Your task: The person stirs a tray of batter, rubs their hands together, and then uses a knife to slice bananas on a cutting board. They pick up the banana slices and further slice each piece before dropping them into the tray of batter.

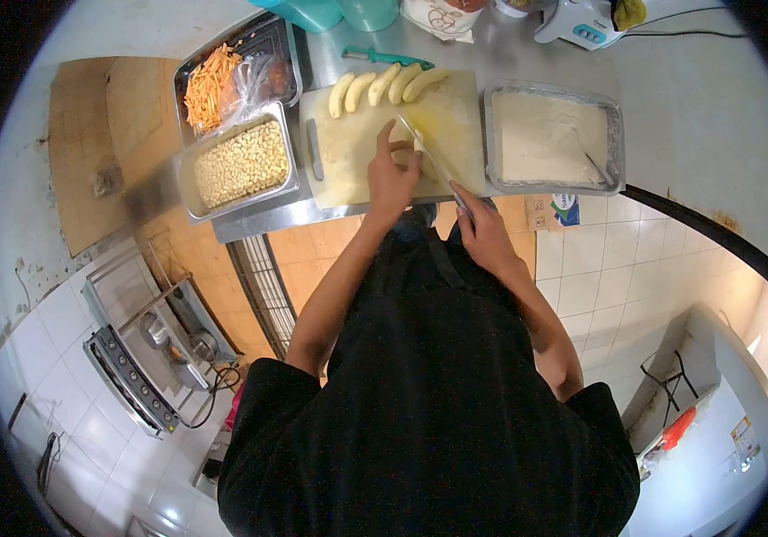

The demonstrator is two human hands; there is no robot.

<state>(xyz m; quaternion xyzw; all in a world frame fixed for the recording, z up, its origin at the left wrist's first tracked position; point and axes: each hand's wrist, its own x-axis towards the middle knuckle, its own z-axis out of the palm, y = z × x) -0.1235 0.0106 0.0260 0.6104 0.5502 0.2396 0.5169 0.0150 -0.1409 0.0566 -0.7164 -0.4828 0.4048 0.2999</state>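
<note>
My right hand (487, 234) is closed around the handle of a knife (437, 166), its blade slanting up and left across the cutting board (348, 179). Beside the blade, a peeled banana (419, 143) lies partly hidden by the fingers of my left hand (393, 179). That hand steadies the banana with thumb and fingertips, its index finger lifted and stretched out. Several peeled bananas (377, 87) lie in a row along the board's far edge.
Left of the board are a metal pan of pale diced pieces (241, 166) and a black tray (290, 58) with orange strips (209, 85). A tub of whitish batter (549, 139) stands right. Behind the board lies a green-handled tool (375, 55); a white appliance (585, 27) stands back right.
</note>
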